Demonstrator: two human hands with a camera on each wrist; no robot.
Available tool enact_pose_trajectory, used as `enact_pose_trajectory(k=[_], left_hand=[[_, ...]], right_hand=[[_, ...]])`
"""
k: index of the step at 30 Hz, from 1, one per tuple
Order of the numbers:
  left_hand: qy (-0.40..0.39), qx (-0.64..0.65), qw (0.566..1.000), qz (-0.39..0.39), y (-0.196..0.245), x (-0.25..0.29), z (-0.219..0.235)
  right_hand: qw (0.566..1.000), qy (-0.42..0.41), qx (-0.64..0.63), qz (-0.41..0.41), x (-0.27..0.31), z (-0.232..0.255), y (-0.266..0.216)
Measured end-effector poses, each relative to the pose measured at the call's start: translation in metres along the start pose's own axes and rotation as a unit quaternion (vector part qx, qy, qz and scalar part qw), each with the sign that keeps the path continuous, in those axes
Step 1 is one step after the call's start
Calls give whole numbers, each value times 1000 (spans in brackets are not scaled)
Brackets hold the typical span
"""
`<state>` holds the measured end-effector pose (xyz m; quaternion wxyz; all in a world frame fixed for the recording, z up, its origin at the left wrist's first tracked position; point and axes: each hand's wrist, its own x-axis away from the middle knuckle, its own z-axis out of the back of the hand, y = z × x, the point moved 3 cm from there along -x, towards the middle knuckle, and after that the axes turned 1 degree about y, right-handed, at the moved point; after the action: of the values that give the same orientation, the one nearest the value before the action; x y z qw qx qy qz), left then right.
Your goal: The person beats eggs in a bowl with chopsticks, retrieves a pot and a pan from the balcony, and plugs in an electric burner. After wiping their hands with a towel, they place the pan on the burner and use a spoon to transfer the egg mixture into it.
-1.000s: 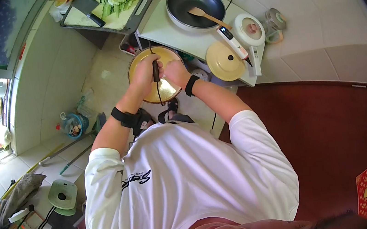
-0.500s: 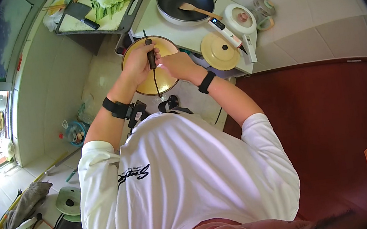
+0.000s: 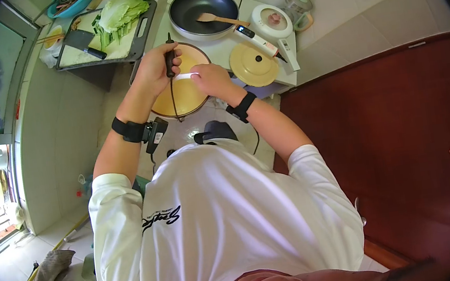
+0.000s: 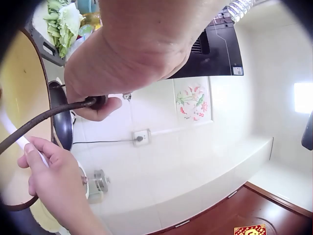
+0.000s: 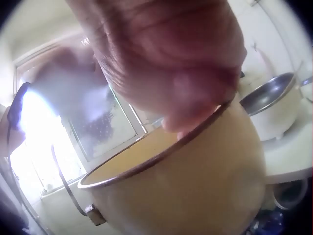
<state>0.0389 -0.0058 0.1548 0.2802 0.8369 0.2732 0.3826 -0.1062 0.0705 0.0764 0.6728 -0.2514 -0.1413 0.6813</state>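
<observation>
My left hand (image 3: 156, 70) grips the dark grip (image 3: 170, 62) of a bail handle on a deep yellow pot (image 3: 185, 97). The handle's bent wire (image 4: 39, 120) runs down from that fist in the left wrist view. Over the pot's mouth, my right hand (image 3: 214, 79) pinches a slim white handle (image 3: 187, 75) between thumb and fingers; its far end is hidden. From the right wrist view, the right hand (image 5: 181, 63) is close over the brown rim (image 5: 146, 164) of the pot. A round yellow lid (image 3: 255, 64) with a black knob lies on the counter to the right.
A black frying pan (image 3: 200, 16) with a wooden spatula (image 3: 223, 20) sits on the white counter, near a lidded white cooker (image 3: 272, 20) and a white pen-shaped device (image 3: 257, 39). Behind left, a cutting board (image 3: 127, 48) carries cabbage (image 3: 118, 18) and a cleaver (image 3: 81, 43).
The head view has shifted, and the pot and both hands now appear farther left. The white handle in my right hand has come into view above the pot. My left hand keeps its grip.
</observation>
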Motion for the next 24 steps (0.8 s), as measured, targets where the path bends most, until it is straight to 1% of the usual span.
enact_pose_trajectory(k=[1,2,3,4,5,6,7,9,10,12,13,15,16,18,20,24], left_hand=[[-1,-8,1000,-2,1,-3,-5],[1,-4,1000,-9,2,-7,-10],[14,-15,1000,-14,2,-7,-14],[30,-26,999,-19,2,-8,-19],[39,-25,999,-24,2,-9,-22],[48,-31,998,-26,1,-11,-25],[53,-37,997,-31,3,-15,-30],[63,-31,997,-43,5,-18,-37],[65,-27,996,-51,7,-20,-40],[74,-15,996,-57,8,-25,-44],[73,-7,996,-59,7,-26,-47],[90,-3,994,-60,6,-30,-51],[95,-2,994,-61,7,-32,-52],[100,-2,993,-65,10,-35,-55],[101,10,992,-81,12,-36,-58],[106,0,991,-76,16,-42,-61]], right_hand=[[1000,-2,3,5,-4,-4,6],[999,11,-31,15,-10,-6,12],[997,22,-66,26,-16,-7,19],[997,19,-68,34,-24,-2,24],[991,-56,-118,-15,-31,-3,30],[975,-130,-168,-67,-35,-5,35],[975,-131,-171,-59,-43,1,38],[947,-187,-253,-70,-48,6,44],[945,-195,-255,-63,-55,7,50],[905,-257,-331,-79,-67,5,64],[901,-267,-334,-78,-70,4,70],[877,-260,-395,-85,-78,6,79],[875,-263,-397,-84,-80,9,80],[857,-277,-418,-116,-86,14,82],[852,-283,-420,-131,-88,20,84],[843,-284,-429,-156,-96,20,90]])
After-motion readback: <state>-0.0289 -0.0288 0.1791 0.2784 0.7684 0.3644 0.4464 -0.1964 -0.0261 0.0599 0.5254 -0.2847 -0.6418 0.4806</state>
